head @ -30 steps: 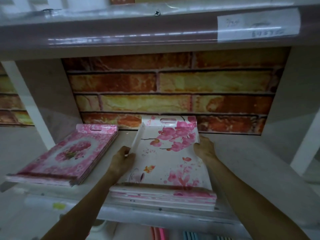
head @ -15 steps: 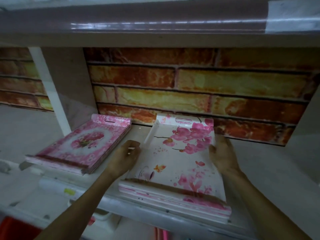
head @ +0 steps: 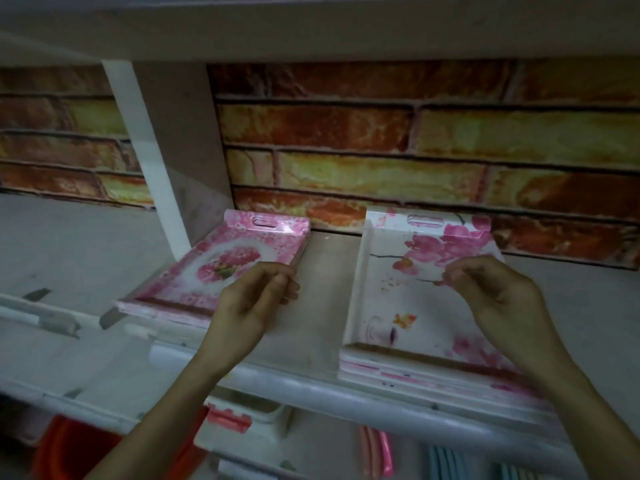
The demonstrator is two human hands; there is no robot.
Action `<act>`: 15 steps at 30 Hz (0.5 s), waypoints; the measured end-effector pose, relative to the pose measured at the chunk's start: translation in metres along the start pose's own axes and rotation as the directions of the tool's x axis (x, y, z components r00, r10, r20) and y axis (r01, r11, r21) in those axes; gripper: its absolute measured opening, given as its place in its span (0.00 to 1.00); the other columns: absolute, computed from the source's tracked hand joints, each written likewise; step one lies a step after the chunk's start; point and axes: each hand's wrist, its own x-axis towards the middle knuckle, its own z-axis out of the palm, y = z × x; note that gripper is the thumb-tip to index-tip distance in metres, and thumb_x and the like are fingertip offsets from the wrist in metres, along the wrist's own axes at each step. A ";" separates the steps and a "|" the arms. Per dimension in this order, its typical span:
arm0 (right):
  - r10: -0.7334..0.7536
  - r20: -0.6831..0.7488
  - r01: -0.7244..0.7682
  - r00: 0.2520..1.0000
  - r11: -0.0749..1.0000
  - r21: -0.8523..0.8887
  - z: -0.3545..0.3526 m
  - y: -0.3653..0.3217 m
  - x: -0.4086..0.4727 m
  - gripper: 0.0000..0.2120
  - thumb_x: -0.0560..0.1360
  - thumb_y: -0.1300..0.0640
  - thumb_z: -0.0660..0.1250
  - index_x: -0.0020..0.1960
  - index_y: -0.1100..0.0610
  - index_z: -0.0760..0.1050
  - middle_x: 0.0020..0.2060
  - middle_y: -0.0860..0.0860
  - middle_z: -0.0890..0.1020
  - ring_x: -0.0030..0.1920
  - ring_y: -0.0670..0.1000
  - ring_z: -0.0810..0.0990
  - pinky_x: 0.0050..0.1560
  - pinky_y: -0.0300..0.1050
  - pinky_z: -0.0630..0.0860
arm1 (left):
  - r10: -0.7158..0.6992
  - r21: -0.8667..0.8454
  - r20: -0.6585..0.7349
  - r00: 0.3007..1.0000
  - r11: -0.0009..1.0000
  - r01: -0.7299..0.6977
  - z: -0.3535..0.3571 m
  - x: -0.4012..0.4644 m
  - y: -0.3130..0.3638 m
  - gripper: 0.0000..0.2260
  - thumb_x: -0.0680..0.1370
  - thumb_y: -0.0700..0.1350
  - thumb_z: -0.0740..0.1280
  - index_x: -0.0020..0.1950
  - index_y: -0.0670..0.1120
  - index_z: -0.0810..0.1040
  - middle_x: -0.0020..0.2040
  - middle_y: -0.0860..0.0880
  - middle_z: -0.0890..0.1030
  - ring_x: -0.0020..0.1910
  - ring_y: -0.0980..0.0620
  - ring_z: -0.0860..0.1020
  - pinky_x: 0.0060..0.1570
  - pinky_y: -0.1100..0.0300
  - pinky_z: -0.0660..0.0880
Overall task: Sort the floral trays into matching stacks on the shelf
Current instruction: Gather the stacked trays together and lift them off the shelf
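Note:
Two stacks of floral trays lie on the shelf. The left stack is pink all over with a rose centre. The right stack is white with pink blossom branches. My left hand hovers between the stacks, just off the right edge of the pink stack, fingers loosely curled and holding nothing. Above the middle of the white stack floats my right hand, fingers curled with fingertips pinched, empty and covering part of the top tray.
A brick-pattern wall backs the shelf. A white upright divider stands left of the pink stack. An upper shelf board hangs overhead. Below the shelf edge are red and pink plastic items and bluish items.
Both hands have let go of the sides of the white blossom stack and lifted back toward me, fingers curling. The view has shifted so the stacks sit further right.

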 end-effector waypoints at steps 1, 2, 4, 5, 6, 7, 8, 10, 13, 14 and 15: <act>0.007 -0.001 -0.007 1.000 1.000 -0.001 0.010 -0.005 -0.003 0.07 0.76 0.61 0.68 0.46 0.50 0.81 0.45 0.42 0.85 0.48 0.44 0.83 0.53 0.39 0.77 | 0.013 0.022 0.029 1.000 1.000 -0.014 -0.011 0.000 -0.005 0.07 0.81 0.39 0.63 0.52 0.45 0.80 0.44 0.50 0.84 0.43 0.58 0.83 0.41 0.69 0.77; 0.017 -0.001 -0.017 1.000 1.000 0.000 0.021 -0.009 -0.006 0.07 0.76 0.60 0.68 0.45 0.49 0.81 0.45 0.42 0.85 0.48 0.45 0.84 0.54 0.39 0.77 | 0.041 0.067 0.061 0.997 0.997 -0.045 -0.024 0.001 -0.013 0.06 0.81 0.40 0.63 0.52 0.46 0.80 0.44 0.50 0.84 0.44 0.57 0.83 0.41 0.68 0.78; 0.040 0.006 -0.040 0.999 0.999 -0.009 0.043 -0.018 -0.011 0.07 0.77 0.59 0.68 0.45 0.48 0.80 0.45 0.43 0.85 0.49 0.43 0.83 0.51 0.36 0.78 | 0.148 0.211 0.142 0.979 0.962 -0.176 -0.050 0.005 -0.033 0.07 0.81 0.44 0.63 0.52 0.47 0.81 0.45 0.55 0.83 0.46 0.58 0.82 0.44 0.68 0.76; 0.051 0.017 -0.050 0.999 0.999 -0.015 0.054 -0.024 -0.012 0.07 0.77 0.59 0.68 0.46 0.48 0.80 0.45 0.44 0.85 0.48 0.42 0.83 0.47 0.33 0.78 | 0.195 0.276 0.200 0.960 0.929 -0.246 -0.063 0.007 -0.045 0.08 0.81 0.46 0.63 0.53 0.48 0.80 0.46 0.57 0.82 0.46 0.59 0.81 0.44 0.67 0.76; 0.060 0.032 -0.060 0.998 0.998 -0.017 0.065 -0.030 -0.014 0.07 0.77 0.59 0.68 0.45 0.48 0.80 0.45 0.43 0.85 0.48 0.41 0.83 0.45 0.30 0.78 | 0.223 0.333 0.267 0.938 0.892 -0.307 -0.075 0.008 -0.058 0.09 0.80 0.48 0.62 0.54 0.48 0.80 0.47 0.56 0.82 0.46 0.59 0.80 0.44 0.65 0.76; 0.065 0.046 -0.064 0.997 0.998 -0.021 0.077 -0.036 -0.016 0.07 0.77 0.59 0.67 0.45 0.47 0.80 0.45 0.42 0.85 0.48 0.41 0.82 0.45 0.30 0.77 | 0.241 0.400 0.336 0.910 0.839 -0.370 -0.087 0.009 -0.072 0.11 0.80 0.49 0.62 0.55 0.47 0.80 0.48 0.54 0.82 0.47 0.57 0.80 0.45 0.62 0.77; 0.065 0.061 -0.063 0.996 0.997 -0.032 0.088 -0.041 -0.017 0.07 0.77 0.58 0.67 0.46 0.47 0.80 0.45 0.40 0.84 0.48 0.40 0.82 0.46 0.31 0.77 | 0.260 0.470 0.399 0.879 0.765 -0.440 -0.096 0.009 -0.085 0.12 0.80 0.50 0.61 0.56 0.47 0.80 0.49 0.52 0.83 0.47 0.54 0.81 0.45 0.58 0.77; 0.054 0.080 -0.049 0.995 0.997 -0.060 0.111 -0.051 -0.020 0.07 0.77 0.58 0.67 0.47 0.47 0.80 0.45 0.38 0.84 0.47 0.39 0.82 0.48 0.28 0.75 | 0.283 0.573 0.493 0.823 0.606 -0.552 -0.111 0.008 -0.103 0.15 0.80 0.55 0.61 0.55 0.46 0.81 0.49 0.50 0.83 0.47 0.50 0.81 0.45 0.55 0.77; 0.061 0.096 -0.057 0.994 0.997 -0.043 0.143 -0.061 -0.019 0.05 0.77 0.59 0.68 0.48 0.50 0.81 0.44 0.41 0.85 0.47 0.39 0.82 0.50 0.28 0.75 | 0.274 0.613 0.576 0.770 0.479 -0.629 -0.127 0.011 -0.117 0.19 0.77 0.62 0.63 0.54 0.48 0.82 0.49 0.50 0.83 0.47 0.50 0.80 0.46 0.57 0.77; 0.065 0.104 -0.061 0.992 0.997 -0.043 0.153 -0.065 -0.018 0.05 0.77 0.60 0.68 0.48 0.51 0.81 0.44 0.42 0.85 0.47 0.40 0.82 0.50 0.29 0.75 | 0.276 0.615 0.598 0.753 0.444 -0.652 -0.130 0.012 -0.121 0.20 0.76 0.62 0.63 0.54 0.49 0.82 0.48 0.51 0.84 0.47 0.50 0.81 0.46 0.57 0.77; 0.066 0.113 -0.060 0.991 0.997 -0.054 0.162 -0.068 -0.017 0.05 0.77 0.59 0.68 0.48 0.51 0.81 0.44 0.42 0.85 0.47 0.40 0.82 0.49 0.29 0.75 | 0.287 0.614 0.615 0.735 0.410 -0.674 -0.133 0.014 -0.125 0.19 0.76 0.62 0.63 0.54 0.49 0.82 0.48 0.51 0.84 0.47 0.50 0.81 0.46 0.57 0.78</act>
